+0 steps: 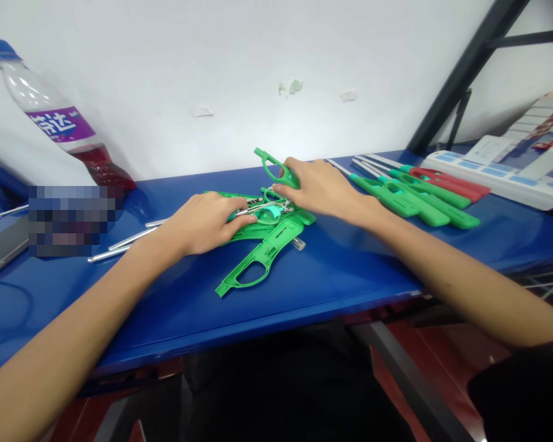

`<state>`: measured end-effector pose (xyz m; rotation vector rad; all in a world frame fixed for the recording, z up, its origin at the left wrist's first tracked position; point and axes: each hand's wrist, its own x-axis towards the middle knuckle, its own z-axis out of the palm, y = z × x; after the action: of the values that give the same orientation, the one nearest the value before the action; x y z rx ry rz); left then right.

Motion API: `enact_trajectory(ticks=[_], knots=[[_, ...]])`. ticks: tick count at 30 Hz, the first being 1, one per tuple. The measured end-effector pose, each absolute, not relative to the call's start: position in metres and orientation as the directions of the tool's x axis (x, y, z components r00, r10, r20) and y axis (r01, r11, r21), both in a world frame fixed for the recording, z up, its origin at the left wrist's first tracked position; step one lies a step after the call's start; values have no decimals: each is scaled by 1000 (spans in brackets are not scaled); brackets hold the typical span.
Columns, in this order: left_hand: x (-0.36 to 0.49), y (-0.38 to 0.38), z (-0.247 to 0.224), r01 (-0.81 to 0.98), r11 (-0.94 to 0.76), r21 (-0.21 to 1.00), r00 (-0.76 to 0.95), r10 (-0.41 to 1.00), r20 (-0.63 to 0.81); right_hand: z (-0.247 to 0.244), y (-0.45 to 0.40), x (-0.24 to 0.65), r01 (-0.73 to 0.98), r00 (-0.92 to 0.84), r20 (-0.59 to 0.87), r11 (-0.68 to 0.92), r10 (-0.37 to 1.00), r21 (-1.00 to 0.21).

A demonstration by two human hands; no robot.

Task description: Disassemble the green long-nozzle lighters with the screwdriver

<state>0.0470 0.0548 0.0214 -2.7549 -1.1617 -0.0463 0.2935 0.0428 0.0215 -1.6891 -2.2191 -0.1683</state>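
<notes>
My right hand (316, 189) grips a green lighter casing half (270, 164), its trigger loop raised above the pile. To the left, my left hand (203, 224) has its thumb and fingers closed around a thin silver rod (246, 212) with a teal part near the fingertips; the palm hides much of it. Beneath and between both hands lie several green casing pieces and small inner parts, among them a teal trigger (270, 213). Nearest the front edge is a loose casing half (260, 261), hollow side up. Loose metal tubes (120, 245) poke out behind my left wrist.
On the right lie several green long-necked lighters (424, 205) and a red one (456, 181), beside a white power strip (502, 178). A drink bottle (64, 116), a blurred-out patch and a phone (4, 248) are at the left. The white wall bounds the blue table (341, 270).
</notes>
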Motion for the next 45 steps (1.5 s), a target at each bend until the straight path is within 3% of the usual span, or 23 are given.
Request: enact_trajectory(ticks=[45], knots=[[48,55,20,716,-682,-148,695,717,62,18,40,292,946,-300,330,325,895,-21]])
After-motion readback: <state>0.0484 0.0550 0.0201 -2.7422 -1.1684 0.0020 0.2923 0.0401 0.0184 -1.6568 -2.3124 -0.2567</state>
